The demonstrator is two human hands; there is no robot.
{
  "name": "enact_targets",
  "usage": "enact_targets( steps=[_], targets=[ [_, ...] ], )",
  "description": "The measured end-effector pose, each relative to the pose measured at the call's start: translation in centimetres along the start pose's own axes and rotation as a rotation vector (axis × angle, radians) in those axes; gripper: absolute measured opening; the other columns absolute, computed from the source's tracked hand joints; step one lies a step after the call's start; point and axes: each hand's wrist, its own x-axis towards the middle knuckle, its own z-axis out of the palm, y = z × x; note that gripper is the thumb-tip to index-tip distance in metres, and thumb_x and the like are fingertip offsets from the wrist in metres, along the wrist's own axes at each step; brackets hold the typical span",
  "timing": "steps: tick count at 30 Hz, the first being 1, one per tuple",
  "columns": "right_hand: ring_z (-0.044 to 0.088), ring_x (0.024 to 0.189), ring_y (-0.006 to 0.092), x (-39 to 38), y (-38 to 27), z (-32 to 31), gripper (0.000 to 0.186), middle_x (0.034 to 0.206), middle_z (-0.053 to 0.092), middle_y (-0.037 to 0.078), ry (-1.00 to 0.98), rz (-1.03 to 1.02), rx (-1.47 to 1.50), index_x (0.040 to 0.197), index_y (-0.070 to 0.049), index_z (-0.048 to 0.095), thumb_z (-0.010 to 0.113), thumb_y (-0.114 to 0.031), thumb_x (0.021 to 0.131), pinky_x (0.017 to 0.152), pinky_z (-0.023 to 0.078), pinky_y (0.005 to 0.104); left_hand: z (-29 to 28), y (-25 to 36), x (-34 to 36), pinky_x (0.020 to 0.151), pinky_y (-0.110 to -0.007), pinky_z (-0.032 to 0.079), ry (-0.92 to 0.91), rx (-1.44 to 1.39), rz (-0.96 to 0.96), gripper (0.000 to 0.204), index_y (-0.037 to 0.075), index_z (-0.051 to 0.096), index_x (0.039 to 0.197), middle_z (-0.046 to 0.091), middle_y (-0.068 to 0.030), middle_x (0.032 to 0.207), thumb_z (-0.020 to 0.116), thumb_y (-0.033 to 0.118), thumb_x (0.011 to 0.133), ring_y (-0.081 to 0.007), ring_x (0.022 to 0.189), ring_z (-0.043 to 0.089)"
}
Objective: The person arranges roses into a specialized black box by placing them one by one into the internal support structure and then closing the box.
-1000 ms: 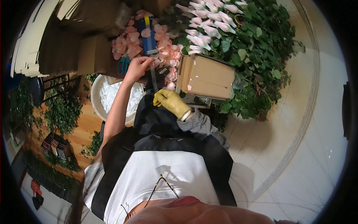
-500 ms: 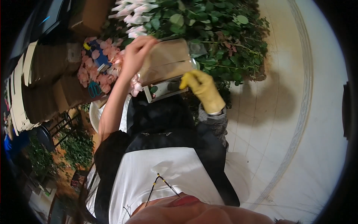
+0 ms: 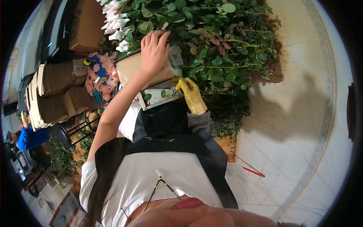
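My bare left hand [image 3: 154,53] reaches across a cardboard-covered board [image 3: 129,68], its fingers slightly bent and apart near the far edge, close to green leaves. No held thing shows in it. My right hand [image 3: 191,95], in a yellow rubber glove, is at the board's right near corner. Its thumb and fingertips are drawn together there; what they pinch, if anything, is too small to make out. Just below the board lies a shallow light-framed tray [image 3: 162,101] with some leaves in it, above my black apron [image 3: 157,123].
A thick heap of leafy stems [image 3: 215,49] fills the far side, with white-sleeved flower heads [image 3: 115,24] at its left. Left are pink petals [image 3: 107,72], teal scissors [image 3: 98,97] and stacked cardboard [image 3: 56,98]. A person in a blue sleeve [image 3: 34,138] is farther left.
My left hand has moved right and over the board, near the leaves. The gloved right hand has come left and closer to the board's corner. The whole view has shifted.
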Motion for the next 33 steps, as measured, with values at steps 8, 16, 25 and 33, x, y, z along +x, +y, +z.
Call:
enact_targets(
  steps=[8,16,25,33],
  targets=[
    [0.041,0.063,0.0022,0.8,-1.2,-0.7,0.019,0.074,0.054,-0.007,0.036,-0.133,-0.108,0.095,0.001,0.068,0.06,-0.016,0.099,0.053,0.035,0.0211,-0.9,2.0,-4.4,0.115,-0.044,0.033,-0.544,0.028,-0.065,0.077,0.002,0.052,0.137,0.047,-0.0136,0.147,0.076,0.031,0.07,-0.0321,0.138,0.041],
    [0.066,0.083,0.0216,3.2,9.2,-1.1,0.03,0.1,0.074,0.014,0.021,0.02,-0.406,0.116,-0.004,0.07,0.06,-0.027,0.099,0.077,0.051,0.0306,-0.9,1.8,-4.5,0.109,-0.041,0.038,-0.681,-0.068,-0.168,0.035,0.01,0.073,0.11,0.066,-0.0051,0.126,0.064,0.018,0.077,-0.0275,0.121,0.057],
    [0.065,0.089,0.0182,9.2,14.7,-5.0,0.026,0.095,0.072,0.011,0.013,-0.207,-1.18,0.112,0.0,0.068,0.057,-0.019,0.1,0.081,0.05,0.0309,-4.7,0.3,-6.7,0.108,-0.048,0.039,-0.372,-0.372,-0.11,0.048,0.008,0.06,0.131,0.053,-0.0159,0.138,0.069,0.014,0.084,-0.0364,0.128,0.05],
    [0.064,0.109,0.0232,-1.2,6.8,-6.8,0.038,0.12,0.067,0.014,0.072,0.271,-0.063,0.135,-0.003,0.056,0.052,-0.025,0.105,0.096,0.051,0.0337,-8.7,-6.5,-20.0,0.064,-0.038,0.047,-0.268,-0.443,-0.907,0.039,-0.005,0.064,0.093,0.06,-0.0186,0.069,0.063,0.033,0.097,-0.0269,0.061,0.055]
  ],
)
